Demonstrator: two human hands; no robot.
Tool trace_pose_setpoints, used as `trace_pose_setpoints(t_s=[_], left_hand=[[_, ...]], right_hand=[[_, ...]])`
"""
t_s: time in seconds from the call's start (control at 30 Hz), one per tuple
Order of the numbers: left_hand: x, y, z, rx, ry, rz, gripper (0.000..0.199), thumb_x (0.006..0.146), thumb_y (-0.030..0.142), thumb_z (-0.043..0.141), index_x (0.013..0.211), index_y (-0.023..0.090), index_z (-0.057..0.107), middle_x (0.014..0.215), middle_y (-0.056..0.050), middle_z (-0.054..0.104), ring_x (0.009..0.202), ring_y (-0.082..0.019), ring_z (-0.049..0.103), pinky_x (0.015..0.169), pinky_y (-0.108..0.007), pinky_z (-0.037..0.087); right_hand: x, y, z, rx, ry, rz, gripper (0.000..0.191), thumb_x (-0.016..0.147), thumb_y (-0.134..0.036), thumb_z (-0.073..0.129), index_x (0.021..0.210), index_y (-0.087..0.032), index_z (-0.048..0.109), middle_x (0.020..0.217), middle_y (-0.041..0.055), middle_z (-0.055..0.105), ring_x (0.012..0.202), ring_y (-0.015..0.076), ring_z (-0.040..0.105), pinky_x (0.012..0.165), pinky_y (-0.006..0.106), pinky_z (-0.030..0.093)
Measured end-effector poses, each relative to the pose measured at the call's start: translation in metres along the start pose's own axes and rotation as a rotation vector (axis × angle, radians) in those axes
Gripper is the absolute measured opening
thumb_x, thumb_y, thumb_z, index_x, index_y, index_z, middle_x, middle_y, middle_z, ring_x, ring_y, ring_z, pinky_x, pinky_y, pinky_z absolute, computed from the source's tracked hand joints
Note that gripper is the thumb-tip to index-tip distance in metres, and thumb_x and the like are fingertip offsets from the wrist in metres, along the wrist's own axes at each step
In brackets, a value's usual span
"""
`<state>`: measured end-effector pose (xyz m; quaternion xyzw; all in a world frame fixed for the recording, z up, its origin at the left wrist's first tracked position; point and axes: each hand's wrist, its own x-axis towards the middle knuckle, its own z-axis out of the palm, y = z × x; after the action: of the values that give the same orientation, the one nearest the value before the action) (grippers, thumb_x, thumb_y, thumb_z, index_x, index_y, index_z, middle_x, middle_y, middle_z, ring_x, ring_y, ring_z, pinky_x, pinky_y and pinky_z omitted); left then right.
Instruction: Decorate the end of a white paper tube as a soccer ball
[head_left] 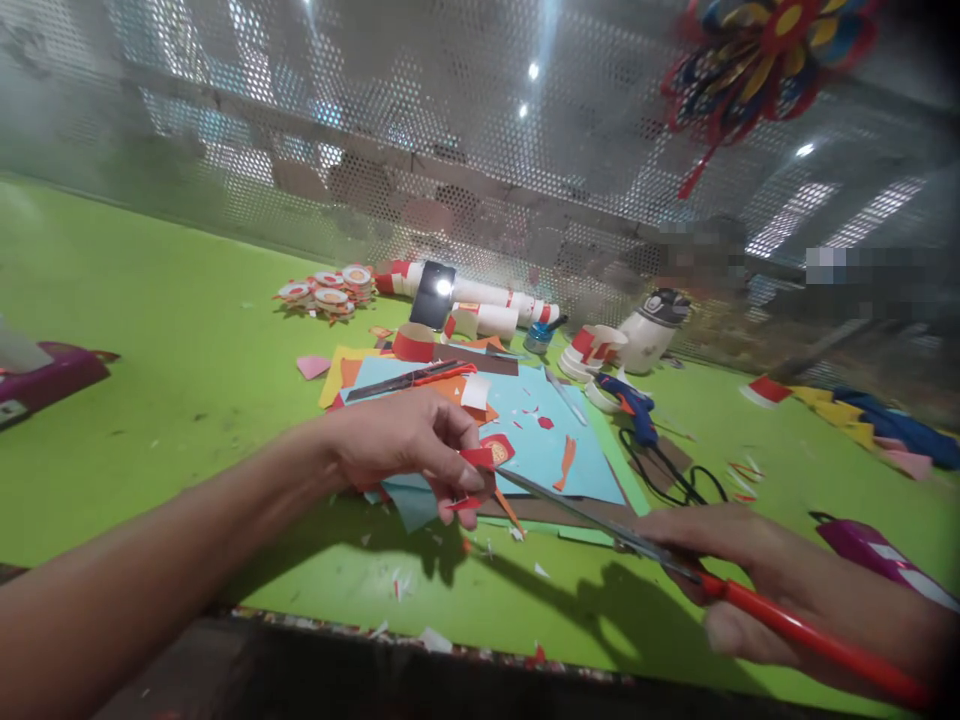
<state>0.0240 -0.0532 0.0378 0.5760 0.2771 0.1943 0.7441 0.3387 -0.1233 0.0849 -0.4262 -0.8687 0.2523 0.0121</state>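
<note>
A green table point(180, 290) littered with paper scraps point(436, 641) stretches to a far perforated screen point(360, 150). Over its near middle, the left hand point(409, 440) pinches a red paper piece point(490, 454), while the right hand point(810, 575) wraps around scissors point(731, 594) whose long axis slants from near right to far left, tips toward that piece.

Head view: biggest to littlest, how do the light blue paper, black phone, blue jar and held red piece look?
1. Light blue paper
2. Black phone
3. Blue jar and held red piece: too alike to rank
</note>
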Motion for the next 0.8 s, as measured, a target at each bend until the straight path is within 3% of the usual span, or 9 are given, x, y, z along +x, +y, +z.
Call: trace_pose_setpoints(t_s=[0.13, 0.27, 0.37, 0.57, 0.8], left_hand=[[0.001, 0.001, 0.006, 0.007, -0.01, -0.005, 0.011, 0.07, 0.019, 0.076, 0.062, 0.017, 0.069, 0.058, -0.001, 0.07, 0.05, -0.013, 0.065, 0.05, -0.022, 0.05], [0.003, -0.002, 0.007, 0.004, -0.024, 0.002, 0.009, 0.071, 0.018, 0.076, 0.063, 0.017, 0.071, 0.059, -0.002, 0.071, 0.052, -0.014, 0.066, 0.051, -0.023, 0.052], [0.004, -0.004, 0.005, 0.003, -0.014, 0.005, 0.009, 0.071, 0.019, 0.076, 0.065, 0.017, 0.07, 0.061, -0.003, 0.071, 0.054, -0.015, 0.068, 0.053, -0.024, 0.053], [0.004, -0.01, 0.001, -0.021, -0.016, 0.024, 0.009, 0.071, 0.018, 0.077, 0.066, 0.017, 0.069, 0.065, -0.004, 0.072, 0.059, -0.017, 0.069, 0.057, -0.027, 0.055], [0.003, -0.009, 0.002, -0.01, -0.021, 0.022, 0.008, 0.073, 0.017, 0.074, 0.066, 0.017, 0.07, 0.063, -0.004, 0.072, 0.058, -0.016, 0.069, 0.052, -0.024, 0.052]], right_hand=[[-0.008, 0.011, 0.009, -0.009, 0.123, 0.056, 0.045, 0.078, -0.052, 0.067, 0.117, -0.031, 0.071, 0.101, 0.0071, 0.075, 0.087, 0.028, 0.071, 0.07, 0.034, 0.06], [-0.009, 0.013, 0.013, 0.013, 0.135, 0.046, 0.045, 0.076, -0.053, 0.069, 0.114, -0.029, 0.074, 0.089, 0.0064, 0.075, 0.077, 0.0261, 0.071, 0.068, 0.034, 0.06], [-0.005, 0.01, 0.013, 0.022, 0.154, 0.047, 0.046, 0.077, -0.054, 0.068, 0.115, -0.029, 0.073, 0.093, 0.0071, 0.076, 0.079, 0.0259, 0.072, 0.069, 0.033, 0.06], [0.007, -0.008, 0.009, 0.033, 0.099, 0.026, 0.054, 0.077, -0.062, 0.064, 0.118, -0.028, 0.072, 0.095, 0.0084, 0.077, 0.081, 0.0283, 0.072, 0.068, 0.034, 0.06], [0.013, -0.014, 0.003, 0.031, 0.041, 0.021, 0.047, 0.078, -0.053, 0.067, 0.12, -0.031, 0.071, 0.097, 0.0046, 0.077, 0.084, 0.0267, 0.072, 0.075, 0.034, 0.06]])
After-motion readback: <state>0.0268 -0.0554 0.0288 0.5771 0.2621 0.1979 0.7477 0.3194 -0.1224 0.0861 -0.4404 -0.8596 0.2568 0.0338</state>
